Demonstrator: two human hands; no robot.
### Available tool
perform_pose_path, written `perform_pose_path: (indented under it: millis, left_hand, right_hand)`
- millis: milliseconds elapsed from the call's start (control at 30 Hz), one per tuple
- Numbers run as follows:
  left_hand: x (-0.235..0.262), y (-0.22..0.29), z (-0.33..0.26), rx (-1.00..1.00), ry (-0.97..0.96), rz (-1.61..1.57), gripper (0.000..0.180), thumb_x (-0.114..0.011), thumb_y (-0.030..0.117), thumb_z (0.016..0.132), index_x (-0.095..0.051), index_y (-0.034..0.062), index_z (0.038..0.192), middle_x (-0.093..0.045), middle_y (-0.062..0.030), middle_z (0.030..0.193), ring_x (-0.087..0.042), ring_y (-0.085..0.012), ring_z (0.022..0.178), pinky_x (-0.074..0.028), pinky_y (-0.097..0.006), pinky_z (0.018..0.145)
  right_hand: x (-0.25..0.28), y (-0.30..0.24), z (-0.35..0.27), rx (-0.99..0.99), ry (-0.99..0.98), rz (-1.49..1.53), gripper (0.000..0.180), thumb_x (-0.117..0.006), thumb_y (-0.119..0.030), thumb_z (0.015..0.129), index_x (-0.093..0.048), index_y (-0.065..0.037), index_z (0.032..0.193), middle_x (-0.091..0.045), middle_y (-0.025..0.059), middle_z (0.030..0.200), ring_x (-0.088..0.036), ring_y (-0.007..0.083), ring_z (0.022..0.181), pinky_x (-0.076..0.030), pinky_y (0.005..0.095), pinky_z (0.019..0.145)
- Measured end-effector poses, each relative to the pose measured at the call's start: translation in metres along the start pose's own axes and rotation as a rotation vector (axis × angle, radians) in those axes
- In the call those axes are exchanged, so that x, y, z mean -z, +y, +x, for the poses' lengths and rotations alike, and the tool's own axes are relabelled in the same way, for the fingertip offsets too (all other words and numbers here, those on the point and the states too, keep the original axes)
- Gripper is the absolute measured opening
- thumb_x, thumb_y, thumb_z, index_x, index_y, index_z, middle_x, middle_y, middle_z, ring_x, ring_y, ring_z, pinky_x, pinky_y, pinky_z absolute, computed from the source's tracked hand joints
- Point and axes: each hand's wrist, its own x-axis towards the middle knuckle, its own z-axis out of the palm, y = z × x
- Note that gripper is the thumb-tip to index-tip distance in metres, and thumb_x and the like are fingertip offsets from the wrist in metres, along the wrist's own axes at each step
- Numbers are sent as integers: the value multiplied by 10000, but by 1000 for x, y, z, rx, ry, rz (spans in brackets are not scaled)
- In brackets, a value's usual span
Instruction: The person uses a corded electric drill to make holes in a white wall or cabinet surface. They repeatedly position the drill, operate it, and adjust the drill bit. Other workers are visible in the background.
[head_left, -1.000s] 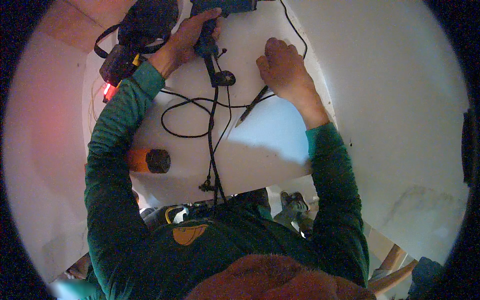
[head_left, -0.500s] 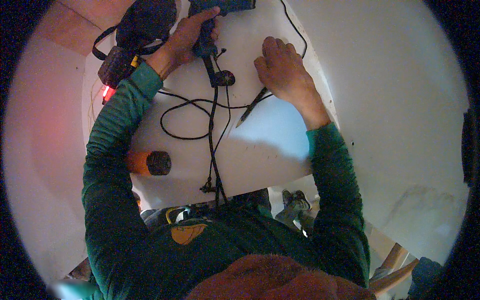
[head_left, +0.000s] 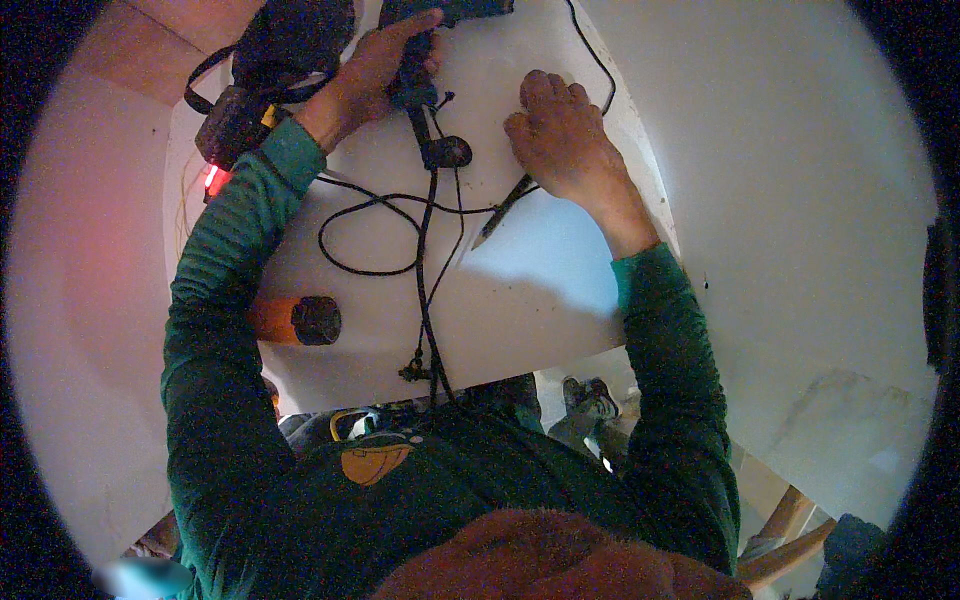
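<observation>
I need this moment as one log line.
left grip: closed on dark tool | right grip: curled near pencil, contact unclear | orange cylinder: lying on white surface

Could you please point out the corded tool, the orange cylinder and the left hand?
Corded tool [head_left: 468, 10]: head view, on its dark body.
Orange cylinder [head_left: 280, 321]: head view, on its orange side.
Left hand [head_left: 367, 76]: head view, on its thumb side.

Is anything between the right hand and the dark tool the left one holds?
Nothing large: mostly bare white surface lies between the right hand and the dark tool in the left hand. A small dark piece sits close beside the tool's handle; the black cable lies nearer the body.
</observation>
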Motion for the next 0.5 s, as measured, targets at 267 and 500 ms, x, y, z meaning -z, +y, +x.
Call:
perform_pose_path:
  millis: [267,500]
  left_hand:
    - [4,1,2,14,-11,18,288,-712,420,965,-662,136,957,-627,21,754,-601,-96,657,-527,-272,620]
    - [-25,29,-26,84,42,-87,282,-673,374,998,-603,127,881,-576,-16,709,-564,-157,591,-500,-326,555]
  right_hand:
    - [2,-6,1,-9,-2,-19,396,-563,-300,954,-551,38,1159,-632,259,1139,-611,452,1051,-500,599,913]
    - [2,-6,-2,-4,-22,-1,398,-551,-298,957,-546,37,1172,-633,254,1146,-612,451,1058,-494,600,931]
